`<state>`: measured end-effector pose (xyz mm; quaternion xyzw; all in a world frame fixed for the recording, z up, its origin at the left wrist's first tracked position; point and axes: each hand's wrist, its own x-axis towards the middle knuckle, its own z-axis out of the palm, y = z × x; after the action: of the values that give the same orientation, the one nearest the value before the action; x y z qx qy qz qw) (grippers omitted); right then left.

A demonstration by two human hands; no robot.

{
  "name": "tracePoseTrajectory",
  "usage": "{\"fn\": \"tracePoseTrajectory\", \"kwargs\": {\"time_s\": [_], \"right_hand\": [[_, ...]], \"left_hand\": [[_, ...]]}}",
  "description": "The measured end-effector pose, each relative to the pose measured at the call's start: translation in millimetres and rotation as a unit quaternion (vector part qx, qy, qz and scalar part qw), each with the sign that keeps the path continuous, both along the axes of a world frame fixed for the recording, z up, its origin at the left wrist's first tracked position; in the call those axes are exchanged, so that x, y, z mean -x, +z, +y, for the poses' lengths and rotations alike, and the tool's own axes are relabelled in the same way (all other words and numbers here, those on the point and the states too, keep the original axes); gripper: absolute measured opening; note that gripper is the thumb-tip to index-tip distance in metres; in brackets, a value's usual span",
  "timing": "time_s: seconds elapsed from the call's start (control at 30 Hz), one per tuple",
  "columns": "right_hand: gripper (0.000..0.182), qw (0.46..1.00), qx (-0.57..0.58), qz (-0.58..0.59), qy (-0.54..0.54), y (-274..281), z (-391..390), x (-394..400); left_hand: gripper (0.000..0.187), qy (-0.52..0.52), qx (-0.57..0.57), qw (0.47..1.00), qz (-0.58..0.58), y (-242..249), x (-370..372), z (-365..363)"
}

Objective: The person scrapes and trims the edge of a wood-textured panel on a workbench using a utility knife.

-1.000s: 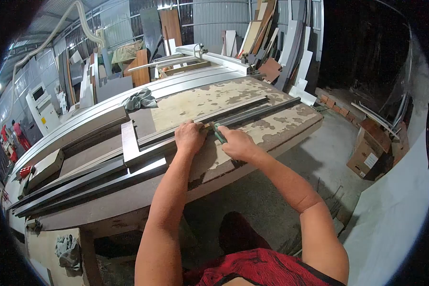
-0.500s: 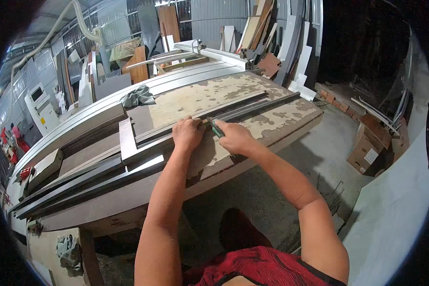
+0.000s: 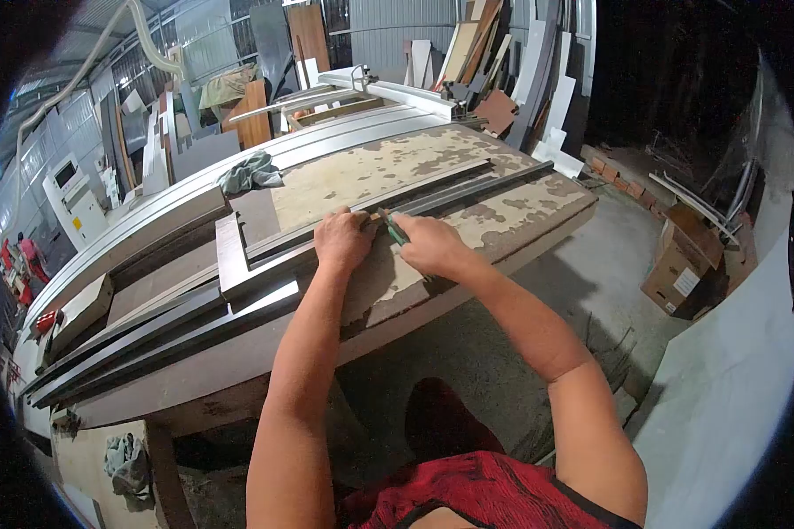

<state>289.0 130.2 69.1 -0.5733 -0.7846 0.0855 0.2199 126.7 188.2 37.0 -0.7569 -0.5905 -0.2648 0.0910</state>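
My left hand is closed, its fingers curled over a long metal strip that lies along the bench; its fingertips are partly hidden. Right beside it, my right hand grips a small green-handled tool, whose exact kind I cannot make out. The tool's tip points left, close to my left fingertips and the strip. Long grey metal profiles run to the right past my hands. More dark metal profiles extend to the left, next to a pale flat-faced piece.
The worn wooden bench top has peeling patches. On it lies a crumpled grey-green cloth. Behind run pale metal rails. A cardboard box stands on the floor at right. Boards lean on the far wall; another person is at far left.
Both hands stay at nearly the same place on the strip. The green-handled tool has shifted slightly left, nearer my left fingertips. The view has moved a little.
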Motion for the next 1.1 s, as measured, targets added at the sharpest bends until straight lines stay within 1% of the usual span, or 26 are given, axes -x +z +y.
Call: {"fn": "tracePoseTrajectory", "kwargs": {"time_s": [0.07, 0.17, 0.27, 0.37, 0.57, 0.6, 0.7, 0.8, 0.9, 1.0, 1.1], "right_hand": [[0.036, 1.0, -0.018, 0.012, 0.01, -4.5, 16.8, 4.6], [0.035, 1.0, -0.002, 0.0, -0.002, -3.0, 22.0, 8.9], [0.032, 1.0, 0.005, -0.01, -0.016, 5.2, -8.5, 6.8], [0.031, 0.999, -0.005, -0.029, -0.018, -1.5, -15.7, 0.8], [0.028, 1.0, -0.012, 0.008, -0.01, -5.1, 23.2, 10.4], [0.028, 1.0, 0.014, 0.005, -0.007, 2.2, 21.3, 11.3], [0.036, 0.999, -0.035, 0.01, -0.008, -17.2, 22.3, 7.7], [0.034, 0.999, 0.032, -0.009, -0.027, 2.1, -17.7, 6.2], [0.036, 1.0, -0.01, 0.009, -0.019, -7.2, -15.2, 2.7], [0.039, 1.0, -0.007, -0.011, -0.003, -6.0, 2.7, 6.1], [0.046, 0.999, -0.031, -0.004, -0.01, -12.7, 16.4, 11.0]], "left_hand": [[0.03, 0.006, 0.005, 1.0, -0.001, -0.8, -0.7, -0.4], [0.03, 0.01, 0.017, 1.0, 0.011, 2.7, -0.9, -2.6], [0.03, 0.01, 0.008, 1.0, 0.01, 1.3, -0.1, -2.1], [0.03, -0.002, 0.017, 1.0, 0.005, 1.9, 1.7, -1.6], [0.03, -0.005, -0.008, 1.0, 0.014, -4.8, 2.6, 6.2], [0.03, -0.003, -0.013, 1.0, 0.013, -5.6, 2.8, 6.3], [0.03, -0.002, -0.007, 1.0, 0.015, -4.2, 2.9, 5.1], [0.03, -0.006, 0.002, 1.0, 0.015, -1.3, 3.4, 2.7], [0.031, -0.004, 0.006, 1.0, 0.01, 0.2, 1.8, 1.5], [0.029, -0.005, -0.006, 1.0, 0.012, -2.0, 1.6, 2.6], [0.028, -0.005, -0.003, 1.0, 0.01, -3.4, 2.6, 3.9]]}}
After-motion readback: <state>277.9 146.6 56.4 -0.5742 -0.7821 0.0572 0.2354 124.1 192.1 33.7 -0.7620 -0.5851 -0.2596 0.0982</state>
